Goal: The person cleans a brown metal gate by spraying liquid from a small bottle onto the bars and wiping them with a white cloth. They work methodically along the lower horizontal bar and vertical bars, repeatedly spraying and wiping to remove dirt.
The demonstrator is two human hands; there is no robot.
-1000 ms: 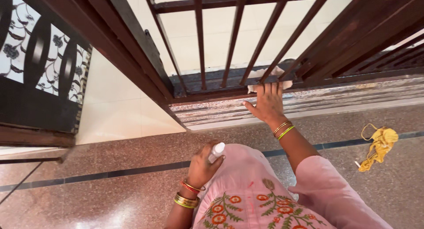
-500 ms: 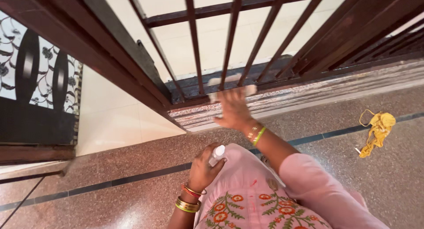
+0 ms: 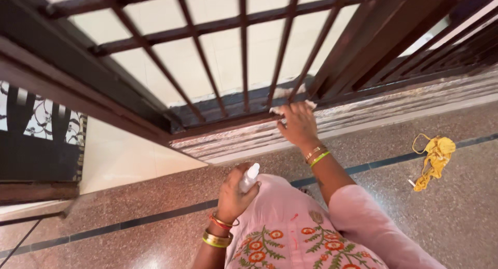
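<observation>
A home doorway: barred metal gate, polished stone floor.

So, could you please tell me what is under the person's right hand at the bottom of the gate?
Under the right hand lies a pale cloth, pressed on the gate's bottom rail. Only its edges show; the rest, and the rail beneath, are covered.

Head camera looks steeply down at gate base.

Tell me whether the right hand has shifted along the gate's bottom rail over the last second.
Cannot tell for certain. The right hand with its cloth stays on the bottom rail; the camera itself moved.
</observation>
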